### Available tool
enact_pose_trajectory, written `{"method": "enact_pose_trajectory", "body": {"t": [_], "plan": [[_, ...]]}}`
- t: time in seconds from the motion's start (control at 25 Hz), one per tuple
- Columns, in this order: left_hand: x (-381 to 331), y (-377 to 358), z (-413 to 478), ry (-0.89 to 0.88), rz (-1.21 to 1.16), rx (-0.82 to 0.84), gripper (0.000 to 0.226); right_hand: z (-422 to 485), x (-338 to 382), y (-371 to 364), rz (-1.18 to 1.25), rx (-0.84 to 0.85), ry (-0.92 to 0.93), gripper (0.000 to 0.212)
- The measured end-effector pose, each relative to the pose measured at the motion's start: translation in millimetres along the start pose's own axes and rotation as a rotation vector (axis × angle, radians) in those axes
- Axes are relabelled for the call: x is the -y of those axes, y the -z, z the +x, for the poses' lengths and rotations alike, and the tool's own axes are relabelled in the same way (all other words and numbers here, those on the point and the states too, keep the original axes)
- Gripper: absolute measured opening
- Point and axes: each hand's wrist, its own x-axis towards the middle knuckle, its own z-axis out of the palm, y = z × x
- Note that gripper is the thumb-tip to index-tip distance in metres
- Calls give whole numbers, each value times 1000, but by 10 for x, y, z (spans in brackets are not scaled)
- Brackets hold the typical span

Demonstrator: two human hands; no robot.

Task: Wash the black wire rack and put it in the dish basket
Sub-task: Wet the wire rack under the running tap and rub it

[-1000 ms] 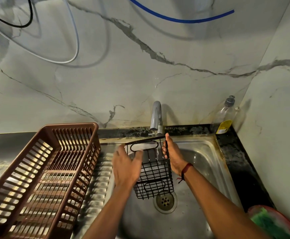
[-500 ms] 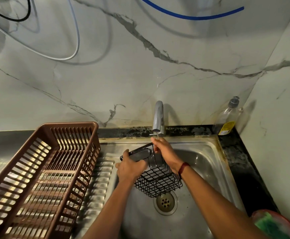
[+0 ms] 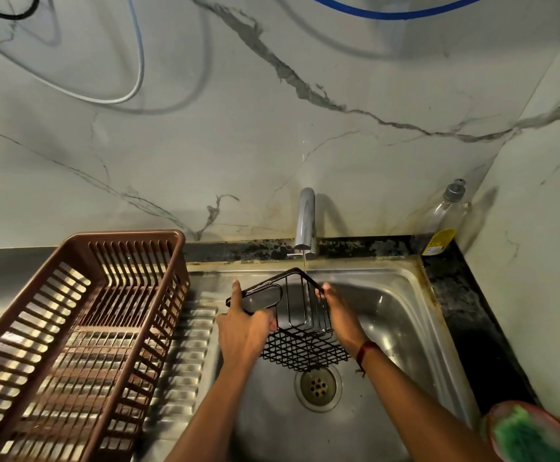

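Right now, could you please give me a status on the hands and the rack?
Left hand, right hand: both hold black wire rack. Rack tilted under tap stream, above sink. Dish basket left, nothing between.

One black wire rack; one brown plastic dish basket; two hands, the left hand and the right hand; one red wrist thread; one steel sink with one drain; one tap; one clear bottle; one red dish with one green scrubber; three wall cables: one blue cable, one white cable, one black cable.
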Motion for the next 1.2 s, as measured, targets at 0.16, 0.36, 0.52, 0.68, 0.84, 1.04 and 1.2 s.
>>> {"method": "enact_pose_trajectory", "body": {"t": [0.16, 0.36, 0.52, 0.68, 0.84, 1.04, 1.2], "plan": [[45, -129, -55, 19, 3, 3, 123, 79, 487, -263, -75, 116, 221, 58], [53, -67, -109, 54, -121, -31, 118, 209, 289, -164, -166, 151, 77, 70], [204, -2, 87, 90, -185, -56, 134, 214, -142, 135, -237, 86, -173, 82], [222, -36, 176, 116, -169, 20, 126, 189, 230, -67, -407, 172, 17, 57], [269, -100, 355, 134, -212, 39, 133, 242, 684, -448, -588, 277, 218, 61], [314, 114, 308, 182, -376, 115, 111, 317, 400, -107, -612, 297, 135, 59], [503, 263, 226, 252, -454, 230, 65, 320, -4, 351, -465, 266, -82, 57]]}}
